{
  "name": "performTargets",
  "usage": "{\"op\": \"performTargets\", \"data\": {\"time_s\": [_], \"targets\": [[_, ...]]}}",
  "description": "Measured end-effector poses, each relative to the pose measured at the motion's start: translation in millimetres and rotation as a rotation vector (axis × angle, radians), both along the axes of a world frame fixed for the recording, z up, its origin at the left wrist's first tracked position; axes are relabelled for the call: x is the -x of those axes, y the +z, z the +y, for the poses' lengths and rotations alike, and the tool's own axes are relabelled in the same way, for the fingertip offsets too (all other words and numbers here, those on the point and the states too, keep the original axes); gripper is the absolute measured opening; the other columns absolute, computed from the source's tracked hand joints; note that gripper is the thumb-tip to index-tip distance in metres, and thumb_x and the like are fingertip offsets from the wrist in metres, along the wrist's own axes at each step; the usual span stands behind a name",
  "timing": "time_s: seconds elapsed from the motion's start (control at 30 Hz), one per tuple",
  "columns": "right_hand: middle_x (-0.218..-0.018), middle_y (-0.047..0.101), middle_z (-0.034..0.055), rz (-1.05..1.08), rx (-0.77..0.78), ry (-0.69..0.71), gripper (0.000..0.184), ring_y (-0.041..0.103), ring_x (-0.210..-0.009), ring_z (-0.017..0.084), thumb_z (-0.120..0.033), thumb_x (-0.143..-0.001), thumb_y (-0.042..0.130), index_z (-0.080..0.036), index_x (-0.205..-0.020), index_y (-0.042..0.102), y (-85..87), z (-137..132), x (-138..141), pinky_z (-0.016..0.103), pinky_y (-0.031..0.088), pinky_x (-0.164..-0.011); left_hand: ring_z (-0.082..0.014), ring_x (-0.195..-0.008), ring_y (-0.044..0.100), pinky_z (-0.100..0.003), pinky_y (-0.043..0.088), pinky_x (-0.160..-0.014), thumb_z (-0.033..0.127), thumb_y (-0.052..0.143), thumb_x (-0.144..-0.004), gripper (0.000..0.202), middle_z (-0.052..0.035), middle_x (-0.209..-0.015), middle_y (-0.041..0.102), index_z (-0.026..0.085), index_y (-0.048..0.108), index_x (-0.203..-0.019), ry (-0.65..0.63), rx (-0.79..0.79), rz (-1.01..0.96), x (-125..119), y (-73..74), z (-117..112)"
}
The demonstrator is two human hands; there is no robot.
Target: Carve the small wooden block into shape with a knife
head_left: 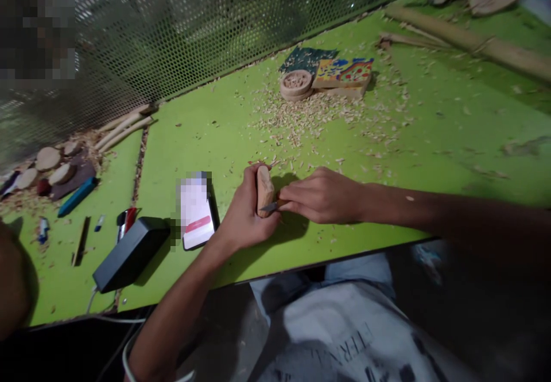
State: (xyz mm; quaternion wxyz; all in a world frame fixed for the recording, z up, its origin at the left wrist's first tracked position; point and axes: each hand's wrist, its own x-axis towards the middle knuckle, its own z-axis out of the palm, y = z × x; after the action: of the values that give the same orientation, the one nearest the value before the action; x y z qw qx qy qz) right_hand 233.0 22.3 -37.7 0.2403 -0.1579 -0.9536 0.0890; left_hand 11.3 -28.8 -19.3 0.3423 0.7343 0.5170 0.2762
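Note:
A small pale piece of wood [265, 184] stands out from my left hand [247, 215], whose fingers are wrapped round it just above the green table. My right hand [321, 195] is closed on the handle of a carving knife [270, 206]. The short blade points left and lies across the lower part of the wood, near my left thumb. Most of the knife's handle is hidden inside my right fingers. Wood shavings [297, 132] are scattered on the table beyond both hands.
A phone [198, 215] and a dark box [131, 254] lie to the left. Farther back are a round wooden bowl [296, 85] and a painted block [344, 72]. Bamboo poles [469, 41] lie at the right, wood discs [49, 158] at the left. Mesh [206, 26] borders the far edge.

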Motion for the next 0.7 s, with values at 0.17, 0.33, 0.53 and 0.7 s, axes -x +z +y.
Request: {"op": "performTargets", "data": {"time_s": [0.17, 0.33, 0.53, 0.7], "targets": [[-0.081, 0.073, 0.0024, -0.057, 0.018, 0.007, 0.031, 0.057, -0.063, 0.013, -0.033, -0.113, 0.039, -0.017, -0.104, 0.064, 3.1, -4.0, 2.3, 0.031, 0.020, -0.059, -0.0177, -0.076, 0.054, -0.035, 0.041, -0.069, 0.027, 0.067, -0.075, 0.063, -0.0019, -0.095, 0.059, 0.019, 0.041, -0.132, 0.019, -0.045, 0.105, 0.7, -2.5, 1.0], [-0.082, 0.074, 0.0032, -0.110, 0.016, -0.030, 0.029, 0.057, -0.061, 0.013, -0.033, -0.111, 0.041, -0.017, -0.108, 0.065, 9.0, -5.9, 1.0, 0.032, 0.018, -0.059, -0.0200, -0.076, 0.056, -0.037, 0.041, -0.068, 0.030, 0.065, -0.074, 0.059, -0.0035, -0.095, 0.061, 0.019, 0.041, -0.127, 0.029, -0.060, 0.146, 1.2, -1.6, -0.2], [-0.083, 0.075, 0.0034, -0.050, 0.030, -0.051, 0.028, 0.057, -0.063, 0.013, -0.030, -0.111, 0.041, -0.017, -0.116, 0.066, 10.4, -5.2, -0.2, 0.030, 0.022, -0.059, -0.0183, -0.071, 0.049, -0.035, 0.037, -0.064, 0.024, 0.055, -0.068, 0.056, -0.0002, -0.087, 0.054, 0.019, 0.045, -0.122, 0.014, 0.017, 0.083, -1.6, 3.7, 0.4], [-0.082, 0.074, 0.0023, 0.089, 0.125, -0.092, 0.031, 0.057, -0.064, 0.012, -0.035, -0.111, 0.044, -0.018, -0.109, 0.069, 10.0, 11.7, -6.0, 0.027, 0.028, -0.060, -0.0183, -0.076, 0.051, -0.035, 0.041, -0.067, 0.022, 0.057, -0.069, 0.056, -0.0002, -0.089, 0.054, 0.020, 0.047, -0.124, 0.067, 0.074, 0.016, 3.5, 8.4, -1.5]]}}
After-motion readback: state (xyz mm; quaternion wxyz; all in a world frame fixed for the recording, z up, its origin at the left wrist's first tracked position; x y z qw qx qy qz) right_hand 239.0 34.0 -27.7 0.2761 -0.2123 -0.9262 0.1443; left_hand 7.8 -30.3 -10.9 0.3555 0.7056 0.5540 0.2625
